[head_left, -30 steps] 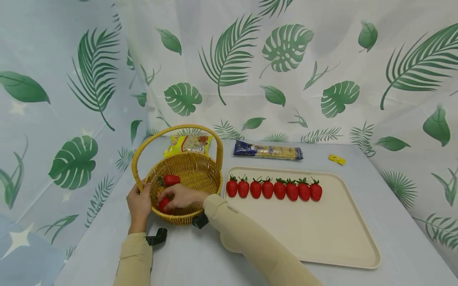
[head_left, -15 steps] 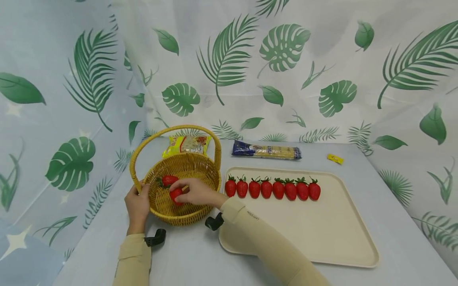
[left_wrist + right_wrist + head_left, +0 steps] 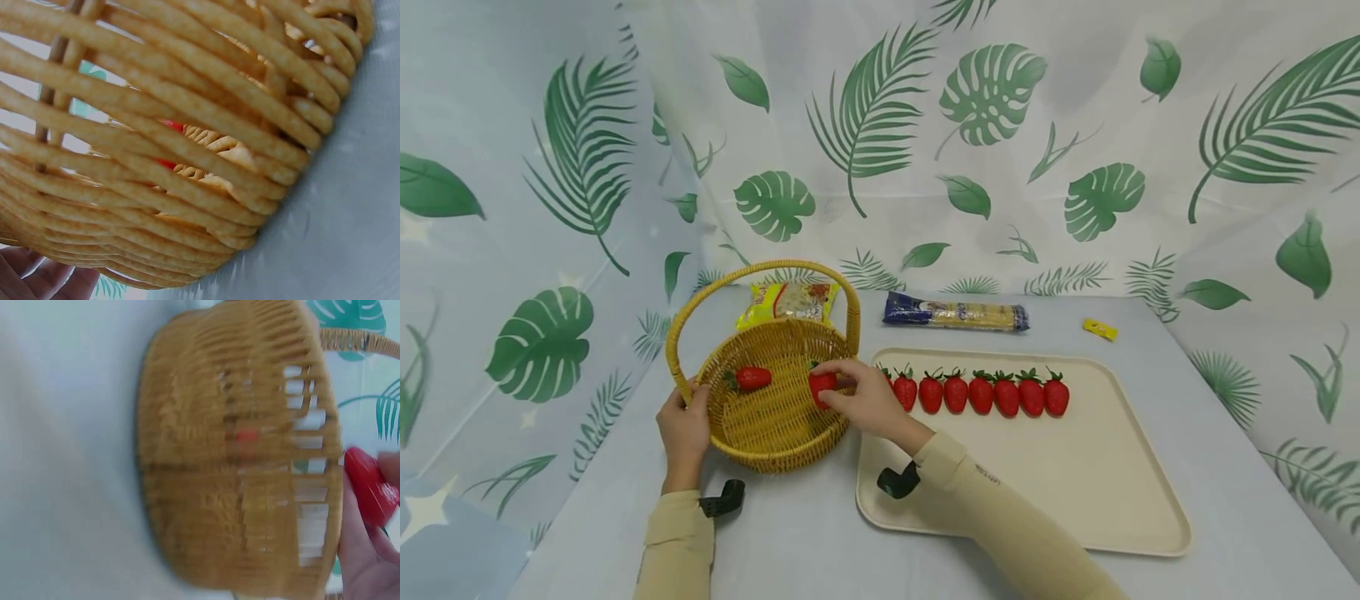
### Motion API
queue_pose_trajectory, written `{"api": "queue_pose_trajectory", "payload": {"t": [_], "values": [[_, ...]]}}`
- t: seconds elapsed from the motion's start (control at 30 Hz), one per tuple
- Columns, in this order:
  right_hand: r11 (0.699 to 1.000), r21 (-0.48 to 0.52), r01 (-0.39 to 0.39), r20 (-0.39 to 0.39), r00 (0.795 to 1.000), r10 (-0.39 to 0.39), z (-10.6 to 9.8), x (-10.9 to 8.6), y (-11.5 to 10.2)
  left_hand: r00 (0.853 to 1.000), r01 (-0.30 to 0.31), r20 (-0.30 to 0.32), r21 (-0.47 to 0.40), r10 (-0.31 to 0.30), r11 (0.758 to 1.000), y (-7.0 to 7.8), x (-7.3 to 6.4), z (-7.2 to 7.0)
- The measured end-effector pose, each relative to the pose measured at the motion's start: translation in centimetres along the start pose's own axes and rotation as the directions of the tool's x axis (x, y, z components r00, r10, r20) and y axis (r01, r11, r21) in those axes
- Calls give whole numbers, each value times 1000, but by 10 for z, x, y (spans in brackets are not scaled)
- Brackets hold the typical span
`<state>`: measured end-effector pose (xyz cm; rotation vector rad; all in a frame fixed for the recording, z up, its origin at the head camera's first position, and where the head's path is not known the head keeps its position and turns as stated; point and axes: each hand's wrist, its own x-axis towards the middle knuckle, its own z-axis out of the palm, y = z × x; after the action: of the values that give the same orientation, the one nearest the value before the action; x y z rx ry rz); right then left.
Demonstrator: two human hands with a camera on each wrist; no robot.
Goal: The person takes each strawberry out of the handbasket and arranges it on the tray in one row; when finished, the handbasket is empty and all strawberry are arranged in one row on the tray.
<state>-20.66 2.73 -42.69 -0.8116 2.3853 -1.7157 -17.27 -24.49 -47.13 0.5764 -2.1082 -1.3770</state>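
Observation:
A yellow wicker basket [image 3: 778, 460] with a tall arched handle stands left of centre. My left hand [image 3: 685, 429] grips its left side where the handle meets the rim; the left wrist view shows mostly weave, with a few fingers [image 3: 47, 278] at the rim. Over the basket's right side, my right hand [image 3: 876, 400] pinches a red strawberry [image 3: 822, 387] between thumb and fingers. The right wrist view has this strawberry [image 3: 369, 487] just above the rim. Another strawberry [image 3: 753, 378] lies inside the basket at the left, its leaves pointing left.
A cream tray [image 3: 1037, 475] sits right of the basket, with a row of several strawberries [image 3: 981, 393] along its far side, leaves away from me. Behind are a yellow snack bag [image 3: 790, 302], a long blue-and-yellow pasta packet [image 3: 955, 313] and a small yellow wrapper [image 3: 1100, 329].
My right hand has lifted the strawberry from the basket's near left and carried it right, to the right rim. The left hand keeps its grip on the basket.

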Motion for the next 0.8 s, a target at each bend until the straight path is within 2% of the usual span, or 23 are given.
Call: {"api": "queue_pose_trajectory", "payload": {"t": [0.1,0.17,0.37,0.6,0.73,0.8], "values": [[999,4,38,-98,994,-37,-13,-8,6,1000,-12,-6,3,12,1000,0,1,-1],[999,29,33,-134,990,-29,-22,-13,9,1000,-14,-7,4,14,1000,0,1,-1],[998,59,-39,-180,982,49,-47,-29,16,1000,-8,-12,-8,8,1000,-1,1,-1],[998,22,-61,-222,973,64,-75,-55,2,1000,-19,-11,-15,19,1000,1,-1,-2],[997,6,-83,-273,959,82,-93,-68,9,1000,-17,-17,-4,17,1000,2,-1,-1],[995,23,-97,-297,950,99,-103,-72,22,1000,-16,-19,2,16,1000,2,-1,-1]]}}
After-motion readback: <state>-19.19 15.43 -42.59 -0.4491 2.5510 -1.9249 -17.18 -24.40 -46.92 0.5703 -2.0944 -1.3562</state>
